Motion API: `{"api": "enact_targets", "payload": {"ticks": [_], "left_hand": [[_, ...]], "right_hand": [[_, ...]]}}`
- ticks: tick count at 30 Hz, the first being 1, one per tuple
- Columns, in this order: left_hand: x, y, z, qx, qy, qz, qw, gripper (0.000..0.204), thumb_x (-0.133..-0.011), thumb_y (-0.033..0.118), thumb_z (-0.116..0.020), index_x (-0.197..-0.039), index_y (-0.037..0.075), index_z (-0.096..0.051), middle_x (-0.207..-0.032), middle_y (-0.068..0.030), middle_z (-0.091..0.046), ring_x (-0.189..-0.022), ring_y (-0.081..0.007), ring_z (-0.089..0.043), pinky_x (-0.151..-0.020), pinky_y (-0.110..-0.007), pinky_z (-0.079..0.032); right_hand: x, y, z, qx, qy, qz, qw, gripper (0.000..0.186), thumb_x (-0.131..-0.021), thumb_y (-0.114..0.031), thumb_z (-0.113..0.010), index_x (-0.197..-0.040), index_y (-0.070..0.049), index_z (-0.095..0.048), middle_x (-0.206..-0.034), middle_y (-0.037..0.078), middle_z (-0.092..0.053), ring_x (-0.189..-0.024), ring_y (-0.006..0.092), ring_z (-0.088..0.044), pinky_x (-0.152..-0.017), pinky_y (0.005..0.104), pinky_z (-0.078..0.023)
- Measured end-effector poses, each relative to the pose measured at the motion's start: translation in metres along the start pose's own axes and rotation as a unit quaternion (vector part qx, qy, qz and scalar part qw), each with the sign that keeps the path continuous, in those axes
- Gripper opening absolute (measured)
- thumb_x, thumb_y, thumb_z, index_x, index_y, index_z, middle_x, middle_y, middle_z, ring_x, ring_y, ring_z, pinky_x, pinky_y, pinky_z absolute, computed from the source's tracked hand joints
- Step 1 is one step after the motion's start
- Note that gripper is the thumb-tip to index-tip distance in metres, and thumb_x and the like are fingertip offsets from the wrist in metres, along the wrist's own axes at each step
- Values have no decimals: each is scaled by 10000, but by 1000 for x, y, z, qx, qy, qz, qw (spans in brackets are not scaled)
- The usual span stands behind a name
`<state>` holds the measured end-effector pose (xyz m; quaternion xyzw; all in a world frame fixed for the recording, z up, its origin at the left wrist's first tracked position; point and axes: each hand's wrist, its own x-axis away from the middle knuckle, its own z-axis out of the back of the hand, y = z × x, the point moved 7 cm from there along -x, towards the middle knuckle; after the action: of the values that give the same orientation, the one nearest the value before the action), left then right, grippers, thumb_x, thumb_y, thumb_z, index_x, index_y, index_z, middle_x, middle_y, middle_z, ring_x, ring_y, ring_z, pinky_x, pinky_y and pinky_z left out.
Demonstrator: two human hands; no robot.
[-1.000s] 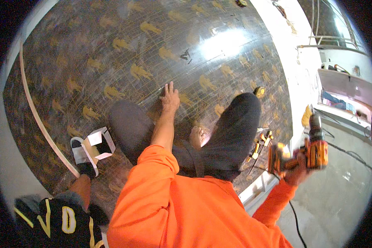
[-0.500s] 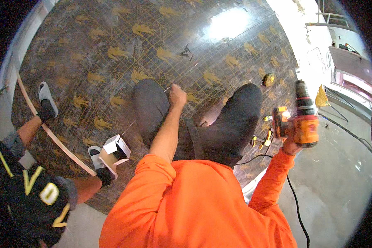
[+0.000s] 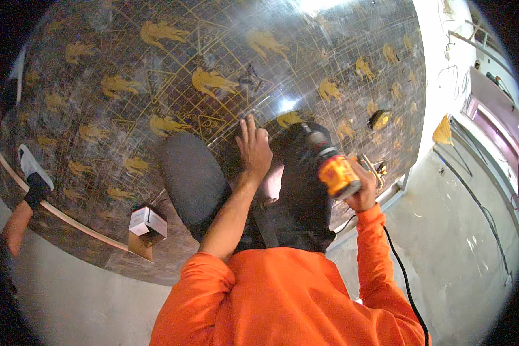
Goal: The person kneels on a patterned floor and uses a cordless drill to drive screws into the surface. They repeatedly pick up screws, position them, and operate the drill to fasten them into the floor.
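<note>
My left hand (image 3: 255, 149) rests on the dark printed panel (image 3: 173, 109) between my knees, its fingers stretched forward beside a seam. Whether anything small lies under its fingertips, I cannot tell. In my right hand (image 3: 360, 187) is an orange and black cordless drill (image 3: 335, 172), gripped by its handle. The drill is tilted, its chuck pointing forward and left over my right knee, apart from the panel. A small dark angular item (image 3: 249, 78) lies on the panel ahead of my left hand.
A yellow tape measure (image 3: 379, 119) sits at right. An opened white carton (image 3: 149, 224) stands at left, near a wooden strip (image 3: 69, 213). Another person's sandalled foot (image 3: 36, 167) is at far left. A black cable (image 3: 406, 271) runs past my right arm; a yellow broom (image 3: 443, 131) lies beyond.
My right hand has brought the drill leftward, from out at the side to over my right knee. My left hand's curled fingers have straightened. The other person has shifted farther left.
</note>
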<state>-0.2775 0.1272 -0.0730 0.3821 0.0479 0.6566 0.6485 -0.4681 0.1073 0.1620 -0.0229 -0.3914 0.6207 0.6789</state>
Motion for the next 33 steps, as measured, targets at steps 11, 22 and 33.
{"api": "enact_targets", "payload": {"ticks": [11, 22, 33], "left_hand": [[6, 6, -45, 808, -40, 472, 350, 236, -993, 127, -459, -1200, 31, -519, -1069, -118, -645, -1016, -274, -652, -922, -408, -541], [-3, 19, -24, 833, -66, 417, 356, 240, -1024, 219, -458, -1199, 56, -474, -1329, -167, -575, -1277, -306, -527, -1049, -441, -439], [7, 21, -32, 814, -60, 474, 331, 286, -1030, 316, -447, -1173, 70, -476, -1330, -189, -558, -1221, -320, -567, -1029, -463, -459]], "right_hand": [[-51, -9, -54, 85, -152, 206, 963, 753, -646, -315, -765, -1309, -30, -551, -1222, 144, -641, -955, 307, -660, -820, 407, -515], [-67, -2, -54, 74, -154, 164, 972, 692, -697, -321, -745, -1303, -46, -555, -1240, 145, -634, -972, 326, -659, -821, 420, -533], [-65, 2, -59, 107, -158, 184, 964, 755, -668, -346, -776, -1315, -32, -546, -1241, 151, -633, -992, 320, -657, -834, 412, -516]]}}
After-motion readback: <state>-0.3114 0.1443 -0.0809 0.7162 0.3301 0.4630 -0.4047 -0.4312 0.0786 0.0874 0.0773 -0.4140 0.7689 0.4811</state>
